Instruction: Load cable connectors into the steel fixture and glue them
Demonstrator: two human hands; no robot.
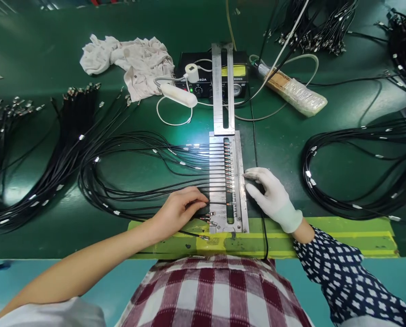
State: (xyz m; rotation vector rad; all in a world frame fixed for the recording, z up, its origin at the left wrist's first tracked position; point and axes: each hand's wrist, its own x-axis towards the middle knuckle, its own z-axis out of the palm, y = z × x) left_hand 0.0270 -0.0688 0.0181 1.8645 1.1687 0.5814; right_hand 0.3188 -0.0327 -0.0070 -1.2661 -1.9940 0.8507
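A metal slotted fixture (240,181) lies on the green bench with several black cables (148,150) laid side by side into its grooves. My left hand (180,210), bare, pinches one thin black cable at the fixture's left edge near the bottom slots. My right hand (269,195) wears a white glove and rests with fingers stretched out against the fixture's right edge. A few loose cable ends (208,221) with metal tips lie just below my left fingers.
A long metal rail (217,91) extends back from the fixture over a black control box (203,81). A crumpled white rag (135,63) lies back left, a wrapped tool (296,93) back right. Cable bundles (356,172) coil at both sides. Yellow tape (342,236) marks the front edge.
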